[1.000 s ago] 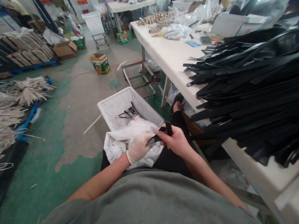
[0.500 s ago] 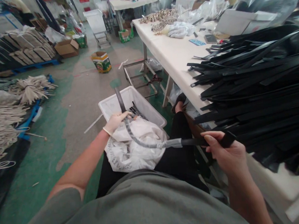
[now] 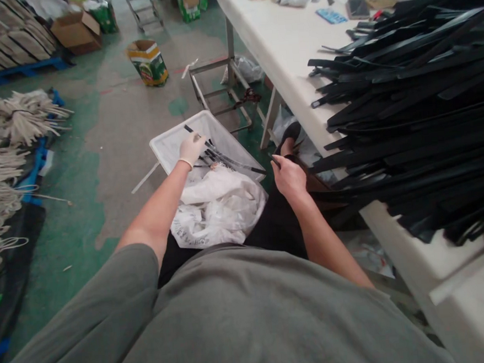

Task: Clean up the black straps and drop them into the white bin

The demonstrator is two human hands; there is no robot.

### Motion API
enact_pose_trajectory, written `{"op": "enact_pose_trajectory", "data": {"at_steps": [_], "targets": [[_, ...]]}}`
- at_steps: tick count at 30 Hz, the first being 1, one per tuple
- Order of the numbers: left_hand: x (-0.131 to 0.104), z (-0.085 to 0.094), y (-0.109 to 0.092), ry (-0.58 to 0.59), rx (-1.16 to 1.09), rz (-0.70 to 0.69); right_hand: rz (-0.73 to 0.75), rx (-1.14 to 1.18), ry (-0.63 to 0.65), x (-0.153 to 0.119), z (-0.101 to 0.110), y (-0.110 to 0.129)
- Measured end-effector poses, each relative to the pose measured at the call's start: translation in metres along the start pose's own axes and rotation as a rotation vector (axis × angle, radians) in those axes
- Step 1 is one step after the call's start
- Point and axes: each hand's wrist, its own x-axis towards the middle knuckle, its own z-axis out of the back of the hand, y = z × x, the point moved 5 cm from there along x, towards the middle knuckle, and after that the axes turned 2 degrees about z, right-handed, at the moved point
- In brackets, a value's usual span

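My left hand (image 3: 192, 148), in a pale thin glove, is inside the white plastic bin (image 3: 157, 151), its fingers closed around a long black strap (image 3: 241, 165). One end of the strap pokes out beyond the fingers; the rest slants right toward the bin's near corner. Other dark strips lie under it, partly hidden. Bare and closed, my right hand (image 3: 290, 175) is just right of the bin above my leg, gripping a short dark object (image 3: 274, 160) whose kind does not show. A crumpled white plastic sack (image 3: 222, 202) covers my lap and the bin's near side.
At the right, a thick pile of black straps (image 3: 407, 120) overhangs the white table (image 3: 282, 51). A metal frame (image 3: 214, 86) stands behind the bin. Bundles of beige cord (image 3: 22, 116) lie at the left. Farther back are an open printed carton (image 3: 148, 63) and a cardboard box (image 3: 76, 32).
My left hand has lowered the strap into the bin. My right hand has let go of the strap's other end and moved left and up, keeping the dark object. The view has tilted down.
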Motion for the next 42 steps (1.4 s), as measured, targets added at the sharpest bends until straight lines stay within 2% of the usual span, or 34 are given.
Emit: {"op": "enact_pose_trajectory", "data": {"at_steps": [1, 3, 4, 5, 6, 8, 11, 14, 17, 19, 22, 25, 28, 31, 34, 37, 39, 41, 42], "targets": [[-0.021, -0.013, 0.004, 0.088, -0.008, 0.037, -0.005, 0.024, 0.053, -0.009, -0.008, -0.004], [-0.069, -0.046, 0.006, 0.381, 0.009, 0.065, -0.021, 0.117, 0.159, -0.029, -0.023, -0.013], [-0.093, -0.061, 0.004, 0.512, 0.042, 0.039, -0.031, 0.18, 0.203, -0.038, -0.03, -0.017], [-0.114, -0.073, 0.002, 0.586, 0.091, -0.005, -0.042, 0.25, 0.241, -0.047, -0.035, -0.021], [-0.131, -0.083, -0.001, 0.628, 0.146, -0.057, -0.055, 0.321, 0.273, -0.054, -0.04, -0.024], [-0.152, -0.096, -0.005, 0.636, 0.257, -0.125, -0.087, 0.442, 0.325, -0.064, -0.048, -0.028], [-0.156, -0.097, -0.005, 0.594, 0.342, -0.123, -0.126, 0.562, 0.364, -0.07, -0.052, -0.028], [-0.148, -0.072, -0.008, 0.471, 0.251, -0.103, -0.183, 0.684, 0.374, -0.071, -0.05, -0.026], [-0.143, -0.026, -0.023, 0.311, 0.075, -0.086, -0.262, 0.887, 0.468, -0.072, -0.049, -0.016], [-0.142, 0.01, -0.039, 0.204, 0.013, -0.111, -0.258, 1.023, 0.565, -0.071, -0.047, 0.0], [-0.145, 0.061, -0.073, 0.04, -0.031, -0.268, -0.16, 1.128, 0.625, -0.062, -0.035, 0.032], [-0.149, 0.095, -0.104, -0.028, -0.006, -0.44, 0.007, 1.158, 0.633, -0.049, -0.02, 0.076], [-0.151, 0.111, -0.122, -0.042, 0.086, -0.532, 0.162, 1.195, 0.728, -0.041, -0.01, 0.125], [-0.149, 0.126, -0.123, -0.097, 0.122, -0.554, 0.235, 1.223, 0.821, -0.041, -0.001, 0.166], [-0.14, 0.141, -0.102, -0.129, 0.061, -0.451, 0.271, 1.189, 0.758, -0.04, 0.012, 0.189], [-0.13, 0.151, -0.065, -0.124, -0.157, -0.153, 0.338, 1.15, 0.724, -0.042, 0.029, 0.201], [-0.132, 0.145, -0.041, -0.024, -0.352, 0.104, 0.412, 1.13, 0.716, -0.044, 0.04, 0.207], [-0.144, 0.127, -0.03, 0.219, -0.557, 0.288, 0.515, 1.075, 0.687, -0.047, 0.047, 0.211], [-0.154, 0.116, -0.031, 0.358, -0.665, 0.336, 0.568, 1.028, 0.671, -0.049, 0.05, 0.212]]}}
